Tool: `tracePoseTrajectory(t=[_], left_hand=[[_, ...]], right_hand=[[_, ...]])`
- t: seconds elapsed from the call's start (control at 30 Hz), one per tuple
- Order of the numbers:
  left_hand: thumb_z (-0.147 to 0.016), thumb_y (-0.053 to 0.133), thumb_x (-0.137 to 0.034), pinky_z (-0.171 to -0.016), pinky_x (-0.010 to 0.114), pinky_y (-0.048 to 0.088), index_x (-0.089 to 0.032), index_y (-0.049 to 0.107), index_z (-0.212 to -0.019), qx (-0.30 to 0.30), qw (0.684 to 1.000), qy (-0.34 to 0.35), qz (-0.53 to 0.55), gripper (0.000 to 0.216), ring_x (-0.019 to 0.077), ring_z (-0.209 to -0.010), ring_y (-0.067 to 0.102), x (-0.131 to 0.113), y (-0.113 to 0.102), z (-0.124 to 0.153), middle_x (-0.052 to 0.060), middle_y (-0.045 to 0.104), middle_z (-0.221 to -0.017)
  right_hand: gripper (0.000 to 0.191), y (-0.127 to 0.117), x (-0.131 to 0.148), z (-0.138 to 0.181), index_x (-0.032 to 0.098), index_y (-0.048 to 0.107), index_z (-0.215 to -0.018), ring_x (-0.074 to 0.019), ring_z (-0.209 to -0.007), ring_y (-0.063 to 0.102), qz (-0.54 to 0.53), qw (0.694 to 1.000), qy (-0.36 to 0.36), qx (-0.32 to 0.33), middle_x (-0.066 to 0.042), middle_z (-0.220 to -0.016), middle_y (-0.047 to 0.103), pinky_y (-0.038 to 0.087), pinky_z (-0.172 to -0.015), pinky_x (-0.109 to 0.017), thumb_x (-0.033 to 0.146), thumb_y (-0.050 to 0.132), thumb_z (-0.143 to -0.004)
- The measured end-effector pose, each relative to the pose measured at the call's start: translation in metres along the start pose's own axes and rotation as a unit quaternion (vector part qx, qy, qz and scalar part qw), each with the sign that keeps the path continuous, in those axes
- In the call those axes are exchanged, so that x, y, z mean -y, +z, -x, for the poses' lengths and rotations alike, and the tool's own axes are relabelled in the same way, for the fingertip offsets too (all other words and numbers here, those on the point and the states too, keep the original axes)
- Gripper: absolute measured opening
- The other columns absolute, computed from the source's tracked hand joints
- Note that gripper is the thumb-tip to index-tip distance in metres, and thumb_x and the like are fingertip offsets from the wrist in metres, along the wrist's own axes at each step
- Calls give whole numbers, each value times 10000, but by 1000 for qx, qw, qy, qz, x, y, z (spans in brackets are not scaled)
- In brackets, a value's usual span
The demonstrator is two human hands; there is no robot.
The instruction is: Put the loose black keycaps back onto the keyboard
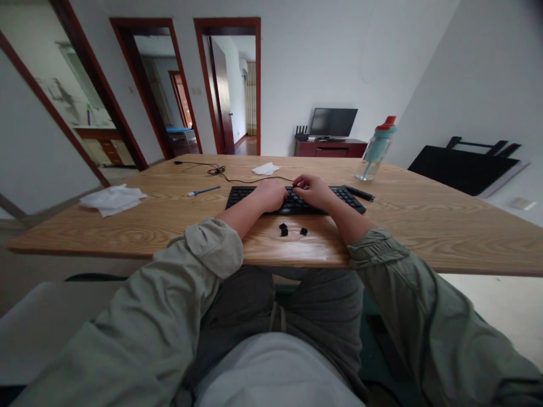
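A black keyboard [348, 199] lies on the wooden table in front of me. My left hand [272, 195] rests over its middle with the fingers curled down; whatever they grip is hidden. Just to the right, my right hand [314, 191] is above the keys, thumb and fingertips pinched on a small dark piece that looks like a keycap [295, 185]. Between the keyboard and the table's near edge lie several loose black keycaps [284, 230], with one keycap [304, 232] apart on the right.
A blue-handled brush [204, 191] lies left of the keyboard, a dark slim tool [360, 193] at its right end. White tissues [113, 199] sit at the left, another tissue [266, 168] behind. A cable [217, 170] runs across the wooden table [424, 226]. A bottle [375, 151] stands back right.
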State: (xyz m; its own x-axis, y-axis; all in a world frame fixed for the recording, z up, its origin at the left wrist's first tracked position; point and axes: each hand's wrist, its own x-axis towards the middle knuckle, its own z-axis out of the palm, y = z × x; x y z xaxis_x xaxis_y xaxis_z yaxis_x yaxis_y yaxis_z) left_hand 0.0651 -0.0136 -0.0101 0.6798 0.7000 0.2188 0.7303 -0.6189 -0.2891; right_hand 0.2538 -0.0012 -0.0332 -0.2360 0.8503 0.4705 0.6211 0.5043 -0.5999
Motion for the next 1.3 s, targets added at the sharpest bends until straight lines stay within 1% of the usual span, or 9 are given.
tracePoseTrajectory(t=[0.33,0.5,0.63,0.73,0.87,0.97,1.03,1.13,1.3], left_hand=[[-866,502,-207,-773,311,459,-150,761,-953,21,998,-23,47,278,241,-874,660,-11,-16,5,120,724,-969],[-881,475,-235,-804,325,484,-164,773,-976,5,997,-25,79,321,252,-905,666,-3,-2,7,117,729,-991],[-897,478,-296,-901,327,492,-248,727,-1180,-47,988,-32,145,380,235,-1035,651,17,12,10,56,714,-1141],[-863,489,-225,-952,301,484,-254,703,-1228,-71,983,-36,167,424,206,-1074,639,27,18,10,27,703,-1180],[-818,480,-135,-1052,272,425,-232,733,-1174,-34,986,15,164,448,181,-1139,606,26,21,3,19,682,-1231],[-813,482,-140,-1090,316,400,-250,755,-1123,-11,988,5,151,428,199,-1147,600,23,22,-1,15,689,-1213],[-803,484,-141,-1078,323,411,-252,767,-1083,-29,987,-2,157,413,199,-1122,611,23,22,-1,11,698,-1188],[-792,493,-141,-1029,316,447,-208,768,-1062,-97,977,-5,190,391,201,-1072,628,27,19,3,34,716,-1127],[-812,538,-172,-959,309,479,-162,742,-1077,-198,941,-66,267,335,193,-1018,640,29,9,12,59,720,-1094]], right_hand=[[218,0,-2,3,126,682,-968,-144,-687,557,26,999,29,3,-46,-787,654,407,-644,-253,226,638,-780],[232,-3,-2,1,129,681,-983,-139,-680,555,32,999,27,2,-41,-810,661,397,-629,-252,229,636,-778],[227,-6,-2,-1,135,672,-986,-129,-656,545,27,999,24,0,-27,-781,654,391,-611,-244,236,635,-786],[221,-5,-2,-1,140,661,-995,-127,-661,556,9,999,35,24,-28,-790,664,399,-612,-237,224,640,-791],[212,-3,0,-1,136,653,-996,-131,-696,580,-1,998,51,34,-48,-824,682,416,-630,-230,201,650,-794],[194,-3,3,0,128,665,-982,-137,-712,582,4,999,43,28,-60,-827,684,423,-642,-233,204,649,-805],[191,-4,5,0,124,681,-974,-140,-714,578,12,999,36,26,-65,-835,687,427,-645,-240,219,646,-813],[197,-5,5,0,122,707,-956,-147,-730,581,23,999,24,30,-65,-840,693,433,-663,-254,252,636,-825],[231,-3,3,-1,125,723,-973,-157,-788,609,-22,999,20,33,-69,-891,714,454,-719,-265,277,629,-826]])
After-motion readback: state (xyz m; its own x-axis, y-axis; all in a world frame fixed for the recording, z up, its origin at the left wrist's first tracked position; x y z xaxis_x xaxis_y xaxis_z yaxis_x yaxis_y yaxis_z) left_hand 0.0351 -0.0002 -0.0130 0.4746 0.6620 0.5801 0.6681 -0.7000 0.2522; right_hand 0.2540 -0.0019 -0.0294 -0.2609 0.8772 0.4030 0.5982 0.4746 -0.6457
